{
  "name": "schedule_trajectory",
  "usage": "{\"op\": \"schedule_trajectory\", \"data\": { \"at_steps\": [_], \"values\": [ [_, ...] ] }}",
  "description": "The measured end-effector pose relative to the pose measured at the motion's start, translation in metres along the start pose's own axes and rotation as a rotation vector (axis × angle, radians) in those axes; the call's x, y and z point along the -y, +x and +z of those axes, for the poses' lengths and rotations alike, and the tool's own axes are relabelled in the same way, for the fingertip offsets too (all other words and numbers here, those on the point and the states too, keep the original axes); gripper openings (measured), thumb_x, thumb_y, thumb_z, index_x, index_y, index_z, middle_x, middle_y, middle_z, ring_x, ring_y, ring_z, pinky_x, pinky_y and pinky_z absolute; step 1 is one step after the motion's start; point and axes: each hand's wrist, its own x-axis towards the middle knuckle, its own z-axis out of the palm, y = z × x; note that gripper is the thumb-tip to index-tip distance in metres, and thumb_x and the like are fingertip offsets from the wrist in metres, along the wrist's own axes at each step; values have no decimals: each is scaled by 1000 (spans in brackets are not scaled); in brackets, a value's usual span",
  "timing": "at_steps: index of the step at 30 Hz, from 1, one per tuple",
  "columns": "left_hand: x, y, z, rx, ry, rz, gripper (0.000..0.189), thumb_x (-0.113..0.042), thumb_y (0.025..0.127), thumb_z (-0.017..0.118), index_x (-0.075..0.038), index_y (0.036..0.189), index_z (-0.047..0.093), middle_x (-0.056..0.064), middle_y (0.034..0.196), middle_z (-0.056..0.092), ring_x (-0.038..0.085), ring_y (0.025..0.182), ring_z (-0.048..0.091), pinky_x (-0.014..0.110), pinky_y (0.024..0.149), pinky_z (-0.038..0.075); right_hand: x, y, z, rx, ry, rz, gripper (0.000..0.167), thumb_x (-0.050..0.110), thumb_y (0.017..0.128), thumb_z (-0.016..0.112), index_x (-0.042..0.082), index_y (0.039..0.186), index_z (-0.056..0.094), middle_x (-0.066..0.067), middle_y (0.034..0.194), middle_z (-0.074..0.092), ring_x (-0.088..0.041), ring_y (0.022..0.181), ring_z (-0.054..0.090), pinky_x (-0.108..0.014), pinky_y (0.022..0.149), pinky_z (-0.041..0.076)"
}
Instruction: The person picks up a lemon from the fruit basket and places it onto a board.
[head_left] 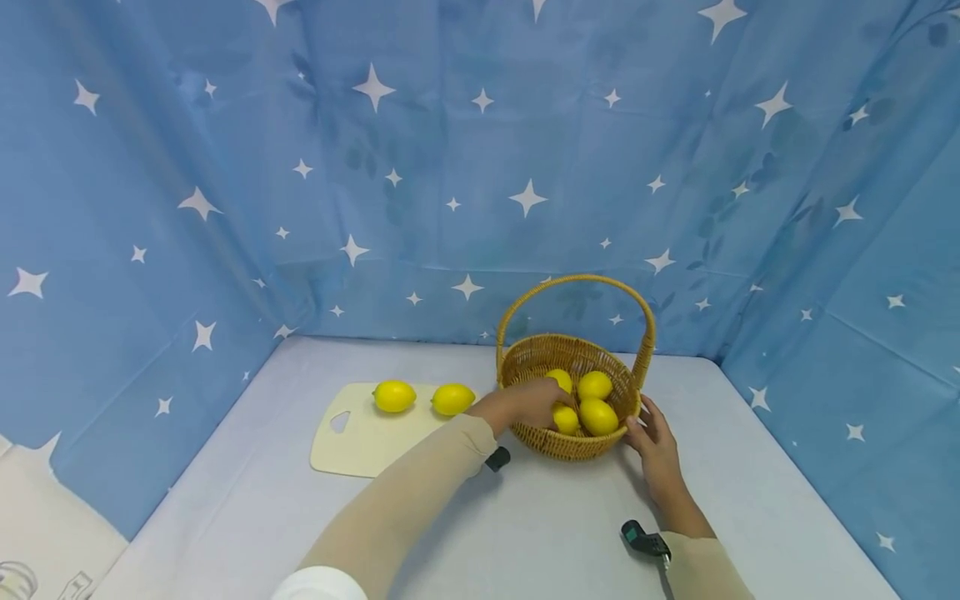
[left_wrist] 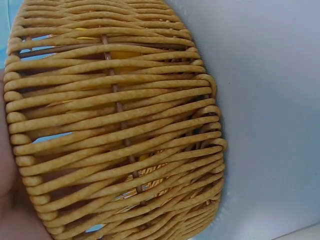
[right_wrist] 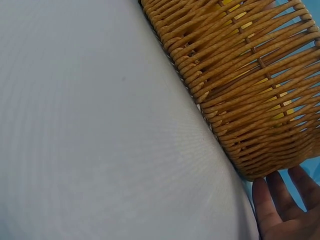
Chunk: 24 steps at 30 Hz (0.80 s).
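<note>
My left hand [head_left: 542,402] reaches over the near rim of a wicker basket [head_left: 562,448], its fingers curled on a lemon [head_left: 566,420] inside. Several other lemons [head_left: 597,416] lie beside it in the basket. From the right, my right hand [head_left: 658,454] steadies the basket, with straight fingers [right_wrist: 265,205] against the outer wall. In the left wrist view, the woven side [left_wrist: 115,115] fills much of the picture and hides the fingertips. Two more lemons, one left [head_left: 394,396] and one right [head_left: 453,399], rest on a cream cutting board [head_left: 352,442].
A white-covered table [head_left: 547,533] bears the board and the basket. The basket's tall arched handle [head_left: 577,278] rises above the lemons. Behind and at both sides hangs a blue curtain [head_left: 420,167] with white stars. Dark wrist devices [head_left: 643,540] sit at the sleeves.
</note>
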Motion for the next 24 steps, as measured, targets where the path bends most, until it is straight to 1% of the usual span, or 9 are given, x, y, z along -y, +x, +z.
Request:
{"op": "schedule_trajectory", "data": {
  "at_steps": [3,6,8,11,13,15,19,21,24],
  "values": [
    [0,-1,-1,-21,12,1,46,-24,88,75,-18,132,62,-7,121,59,8,109,53,19,91,43,5,-3,1,3,-7,-7,67,32,103,48,9,157,14,-24,154,24,-38,131,38,-21,88,49],
    [0,-3,-2,-57,-13,-19,50,-28,84,78,-20,131,62,-6,122,56,8,109,51,21,91,43,4,-2,0,3,-8,-6,66,30,104,47,9,157,14,-24,154,24,-38,132,38,-21,88,49],
    [1,-6,-3,-82,-38,-37,53,-30,83,79,-21,132,61,-6,125,54,8,112,51,22,93,43,0,0,0,4,1,-6,66,29,104,48,10,157,14,-23,154,24,-40,133,37,-20,88,49],
    [4,-9,-4,-118,-68,-56,57,-33,82,80,-22,133,60,-5,131,51,11,120,48,24,97,42,-11,6,-3,9,14,-9,66,29,104,48,12,157,13,-23,155,23,-41,134,36,-18,86,49],
    [5,-11,-6,-137,-70,-61,58,-35,82,80,-23,134,59,-5,134,49,12,124,46,26,99,41,-18,10,-4,7,10,-11,66,30,104,48,14,157,13,-22,155,23,-40,134,35,-17,86,48],
    [7,-13,-8,-153,-65,-62,58,-37,82,79,-24,134,59,-5,135,48,12,124,46,27,99,42,-24,13,-6,0,-3,-11,66,32,104,47,18,158,12,-20,156,23,-38,134,36,-17,86,48],
    [8,-18,-12,-175,-41,-65,59,-40,81,79,-23,135,59,-6,133,49,10,119,48,26,97,42,-30,15,-6,-16,-25,-12,66,36,103,47,21,158,12,-18,156,23,-36,134,37,-18,87,48],
    [9,-21,-13,-187,-27,-67,60,-40,81,79,-22,135,59,-6,131,50,10,117,49,26,97,42,-30,15,-6,-16,-28,-8,66,36,103,47,21,158,13,-18,156,23,-36,134,37,-18,87,48],
    [10,-27,-14,-207,-24,-52,60,-38,81,80,-21,135,59,-7,126,50,8,111,50,25,95,43,-28,14,-6,-12,-25,2,66,34,103,47,19,158,12,-17,156,23,-36,134,37,-18,87,48]
  ]
}}
